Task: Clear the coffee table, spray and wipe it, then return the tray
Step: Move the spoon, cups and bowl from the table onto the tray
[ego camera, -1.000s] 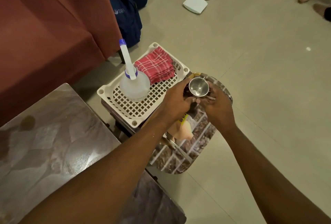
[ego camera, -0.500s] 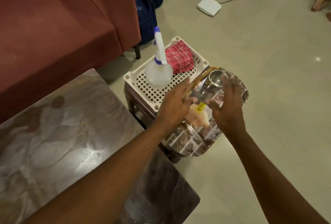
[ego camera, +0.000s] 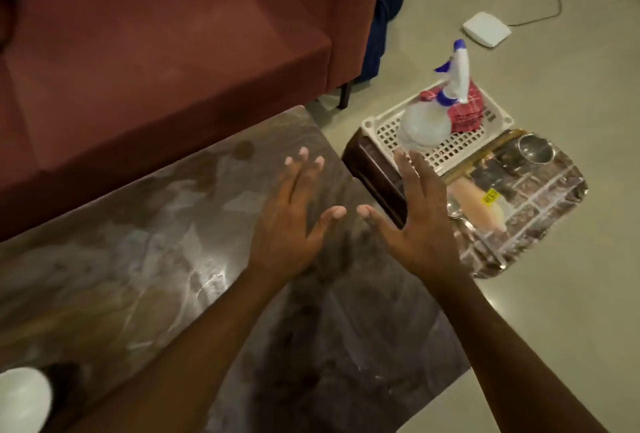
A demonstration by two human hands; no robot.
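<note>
L hand (ego camera: 291,224): grip spread, holds nothing, over counter (ego camera: 156,276).
R hand (ego camera: 419,224): grip spread, empty, over counter's right end.
Tray (ego camera: 540,224): off counter, just beside white basket (ego camera: 485,141); steel cup (ego camera: 535,148) on it.
Spray bottle (ego camera: 429,121), red cloth (ego camera: 467,110): in basket.
White bowl (ego camera: 20,398): on counter, near-left corner.

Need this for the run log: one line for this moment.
left hand open, empty | right hand open, empty | steel cup on tray, off coffee table | spray bottle in basket
</note>
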